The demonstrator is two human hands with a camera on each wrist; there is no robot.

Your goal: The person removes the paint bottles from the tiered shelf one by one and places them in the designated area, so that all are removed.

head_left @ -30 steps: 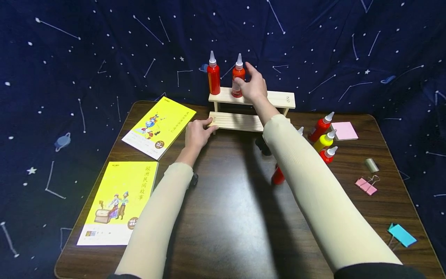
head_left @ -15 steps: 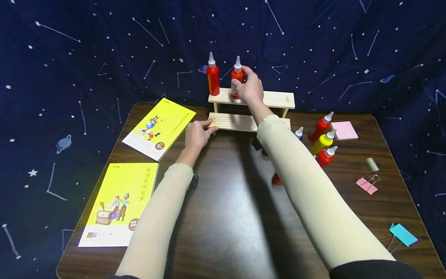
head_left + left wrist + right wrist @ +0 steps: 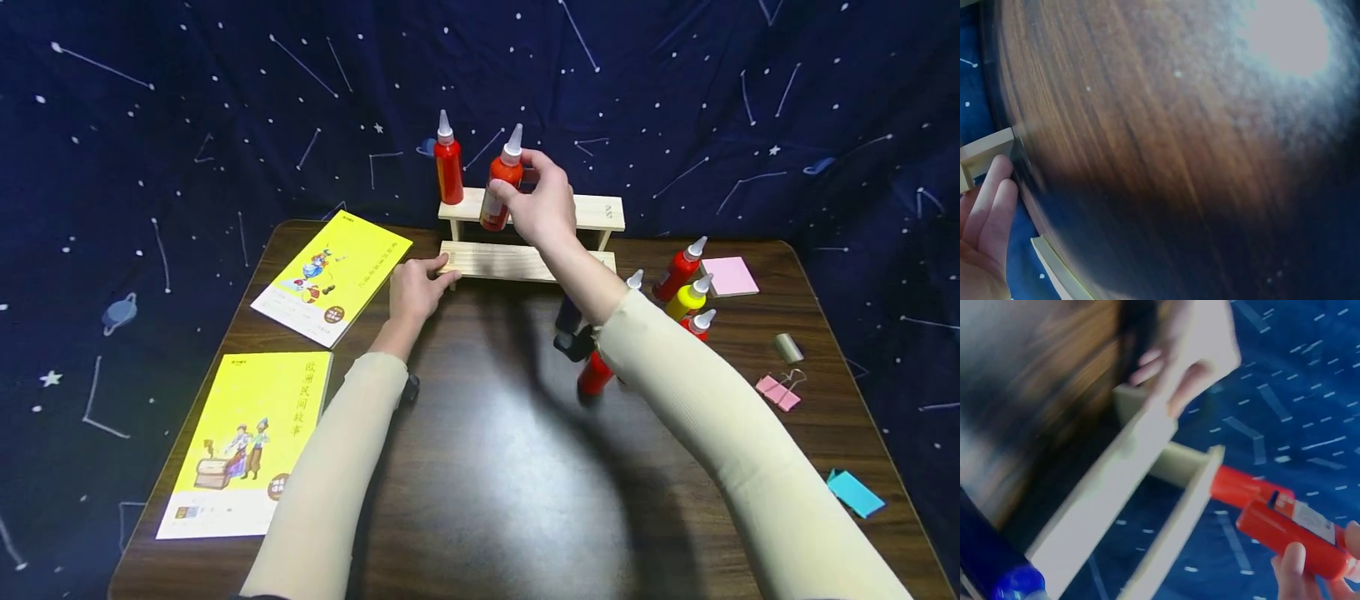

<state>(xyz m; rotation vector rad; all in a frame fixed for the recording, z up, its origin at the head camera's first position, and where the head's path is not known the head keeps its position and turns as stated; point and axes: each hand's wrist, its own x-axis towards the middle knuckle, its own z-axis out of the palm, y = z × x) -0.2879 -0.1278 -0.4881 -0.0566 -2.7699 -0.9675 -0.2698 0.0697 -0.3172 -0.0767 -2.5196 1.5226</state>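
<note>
A two-tier light wood rack (image 3: 501, 261) stands at the back of the table. My left hand (image 3: 415, 293) grips the left end of its lower tier, with thumb and fingers at the board's edge. My right hand (image 3: 553, 207) holds a red squeeze bottle (image 3: 496, 212) with a clear pointed nozzle. This bottle leans slightly and overlaps the front of the upper tier in the head view; in the right wrist view the held bottle (image 3: 1285, 534) appears apart from the board. A second red bottle (image 3: 450, 173) stands upright at the upper tier's left end.
Right of the rack stand red, yellow (image 3: 687, 298) and blue-looking bottles, partly behind my right forearm; a blue bottle (image 3: 997, 556) shows close up. Two yellow books (image 3: 247, 433) lie left. Pink notes (image 3: 729, 276), a pink clip (image 3: 780, 392) and a teal clip (image 3: 857, 493) lie right.
My right hand has closed around the red bottle and brought it off the upper tier, toward me and tilted. My left hand stays at the rack's end.
</note>
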